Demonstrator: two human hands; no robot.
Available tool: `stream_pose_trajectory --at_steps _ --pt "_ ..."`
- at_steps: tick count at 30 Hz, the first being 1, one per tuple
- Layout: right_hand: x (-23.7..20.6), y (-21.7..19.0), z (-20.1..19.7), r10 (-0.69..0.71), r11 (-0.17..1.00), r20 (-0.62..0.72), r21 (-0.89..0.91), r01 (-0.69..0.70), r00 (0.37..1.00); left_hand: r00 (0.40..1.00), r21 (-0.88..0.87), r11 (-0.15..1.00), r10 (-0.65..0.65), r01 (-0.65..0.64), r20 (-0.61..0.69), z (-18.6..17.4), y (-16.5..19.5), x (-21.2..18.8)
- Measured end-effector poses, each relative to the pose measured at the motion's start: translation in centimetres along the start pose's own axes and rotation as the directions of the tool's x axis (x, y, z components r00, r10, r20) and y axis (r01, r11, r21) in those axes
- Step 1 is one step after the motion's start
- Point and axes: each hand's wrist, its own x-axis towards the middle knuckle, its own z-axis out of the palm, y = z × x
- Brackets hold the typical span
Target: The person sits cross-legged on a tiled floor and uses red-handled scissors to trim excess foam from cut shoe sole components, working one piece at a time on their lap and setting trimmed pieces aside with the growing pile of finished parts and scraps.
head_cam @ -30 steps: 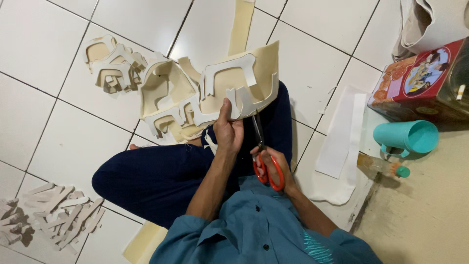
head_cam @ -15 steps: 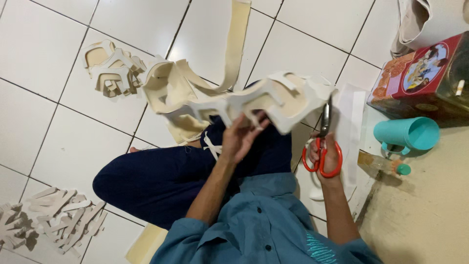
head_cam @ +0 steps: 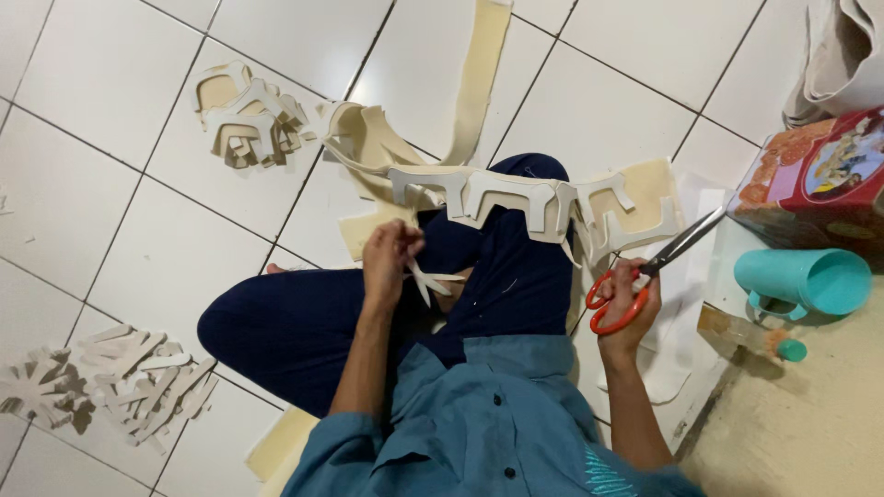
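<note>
Cream foam strip (head_cam: 516,198) with bracket-shaped cutouts lies draped across the dark-blue knee (head_cam: 497,267) at frame centre, its tail running up to the top edge. Left hand (head_cam: 391,262) at centre pinches a small pale offcut (head_cam: 431,279) between fingertips, narrow grip, just below the strip and not touching it. Right hand (head_cam: 626,308), right of centre, fingers closed through the orange handles of the scissors (head_cam: 649,271); blades point to the upper right, near the strip's right end, can't tell if they touch it.

Around: one pile of cut foam shapes (head_cam: 249,115) upper left, one pile of thin scraps (head_cam: 120,377) lower left, both well apart from the hands. Right edge: one red printed tin (head_cam: 815,189), one turquoise cup (head_cam: 810,281) on its side just below it, one small bottle with turquoise cap (head_cam: 750,336) near the cup. Pale cloth bag (head_cam: 843,55) top right corner. White sheet (head_cam: 677,304) under the right hand.

Surface: white floor tiles (head_cam: 92,212) with dark grout; bare beige patch (head_cam: 810,423) lower right. Person sits cross-legged, teal shirt (head_cam: 488,423) at bottom.
</note>
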Motion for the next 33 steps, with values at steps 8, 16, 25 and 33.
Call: stream_pose_trajectory --at_steps 8,16,25,33 --pt "0.0 -7.2 9.4 -0.162 0.905 0.417 -0.299 0.303 0.894 0.999 -0.481 0.875 -0.040 0.048 0.027 0.4 0.6 3.8" --pt "1.4 -6.9 8.9 -0.092 0.971 0.498 -0.148 0.189 0.862 0.989 -0.608 0.791 0.022 0.071 0.144 0.0 5.1 5.1" --pt "15.1 -10.7 -6.8 -0.335 0.860 -0.100 -0.438 0.261 0.937 0.899 -0.600 0.765 0.405 -0.234 0.166 0.6 11.8 0.5" --pt "10.6 -10.9 -2.0 -0.612 0.583 0.399 -0.356 0.730 0.683 0.900 -0.365 0.920 0.033 0.143 0.435 17.3 -2.7 -9.8"
